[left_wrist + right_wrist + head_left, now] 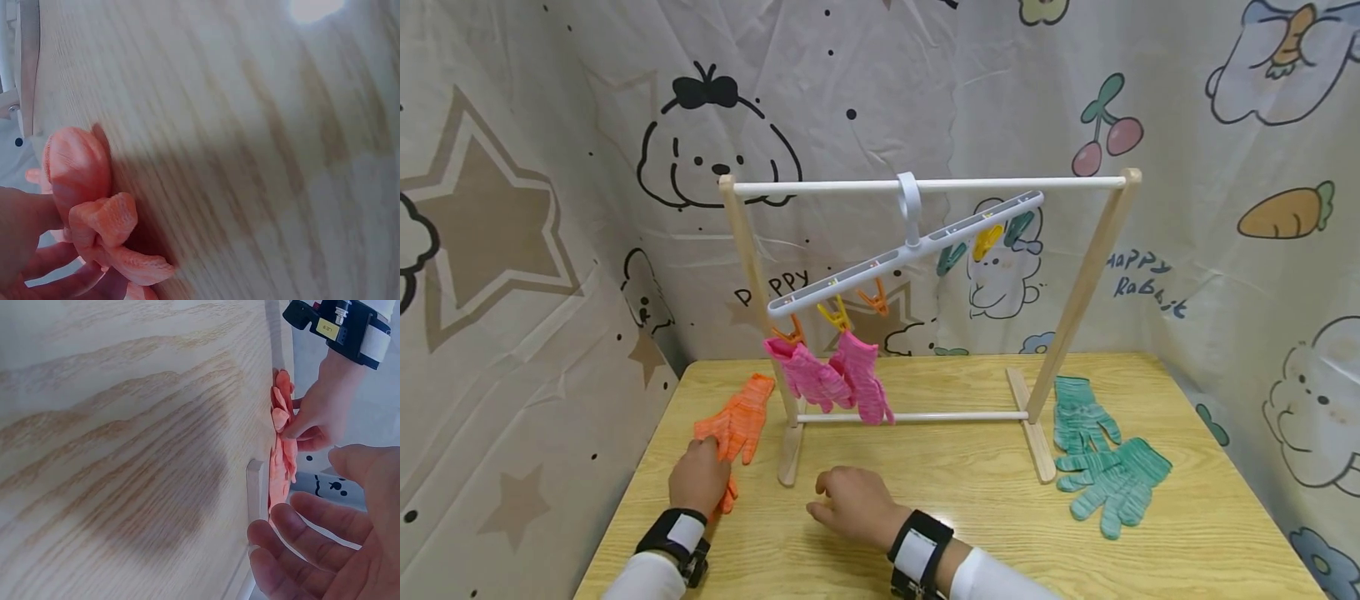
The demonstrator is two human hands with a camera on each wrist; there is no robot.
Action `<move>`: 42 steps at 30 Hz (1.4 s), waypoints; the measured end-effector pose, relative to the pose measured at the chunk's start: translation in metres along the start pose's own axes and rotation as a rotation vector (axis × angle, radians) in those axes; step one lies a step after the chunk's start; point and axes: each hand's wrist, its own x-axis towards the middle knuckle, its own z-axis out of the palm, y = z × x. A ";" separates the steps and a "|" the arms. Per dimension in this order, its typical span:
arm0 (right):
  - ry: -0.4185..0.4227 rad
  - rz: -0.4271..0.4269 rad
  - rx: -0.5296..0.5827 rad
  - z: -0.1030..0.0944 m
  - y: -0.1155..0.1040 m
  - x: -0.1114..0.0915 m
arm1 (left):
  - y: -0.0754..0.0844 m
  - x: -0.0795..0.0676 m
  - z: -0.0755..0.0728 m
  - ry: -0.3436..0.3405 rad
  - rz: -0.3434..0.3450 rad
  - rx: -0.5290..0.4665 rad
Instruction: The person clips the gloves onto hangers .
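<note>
My left hand [702,477] pinches an orange knit glove [106,219] at the table's left side; its folds bunch between thumb and fingers in the left wrist view. A second orange glove [747,417] lies flat just beyond it. My right hand [856,502] hovers over the table's front middle, fingers loosely curved and holding nothing, as the right wrist view also shows. Two pink gloves [867,379] hang by an orange clip [790,332] and a yellow clip [835,315] from the low left end of a tilted grey hanger [850,273].
A wooden rack [1078,292] with a white top rod [1015,183] carries the hanger. Another orange clip [874,297] and green and yellow clips [987,242] hang from it without gloves. Two green gloves [1123,487] lie right of the rack on the wooden table [985,533].
</note>
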 end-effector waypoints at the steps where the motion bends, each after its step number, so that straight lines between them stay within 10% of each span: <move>1: 0.000 0.000 0.000 0.000 0.000 0.000 | 0.001 0.000 0.000 0.006 0.002 0.002; 30: -0.032 -0.002 0.051 -0.023 0.003 0.006 | -0.007 -0.007 -0.013 0.157 -0.147 -0.227; 42: 0.012 -0.044 0.082 -0.040 -0.010 0.010 | 0.022 -0.022 -0.032 0.244 -0.122 -0.309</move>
